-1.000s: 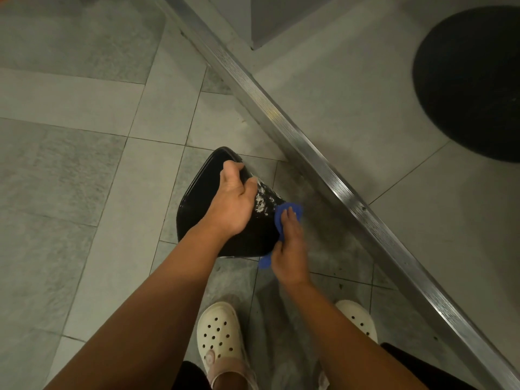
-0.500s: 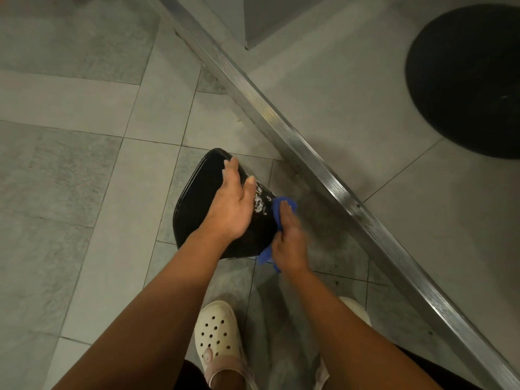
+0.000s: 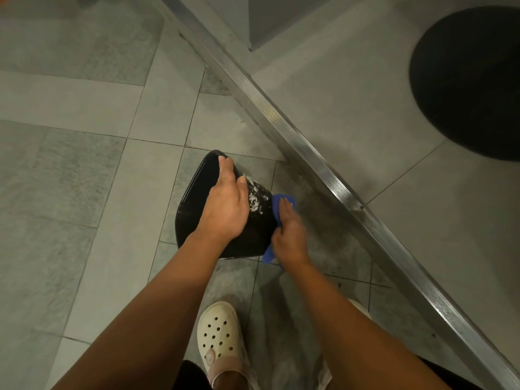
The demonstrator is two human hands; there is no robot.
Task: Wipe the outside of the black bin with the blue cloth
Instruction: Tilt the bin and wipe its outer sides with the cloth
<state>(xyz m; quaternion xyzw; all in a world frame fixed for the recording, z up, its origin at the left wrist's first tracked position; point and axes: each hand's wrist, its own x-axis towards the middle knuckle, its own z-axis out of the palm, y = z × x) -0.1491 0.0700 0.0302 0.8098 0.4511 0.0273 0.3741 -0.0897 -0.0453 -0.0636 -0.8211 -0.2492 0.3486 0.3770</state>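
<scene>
Seemingly partway: flat-fingered right grip [image 3: 289, 235] presses blue fabric cloth [image 3: 283, 199] against glossy black plastic bin [image 3: 194, 209]; left grip [image 3: 225, 209], spread, steadies it; white smears [image 3: 257, 197] remain.

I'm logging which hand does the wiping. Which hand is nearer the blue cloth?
Right. The right hand presses flat on the blue cloth against the black bin; the left hand rests on top of the bin, apart from the cloth.
</scene>
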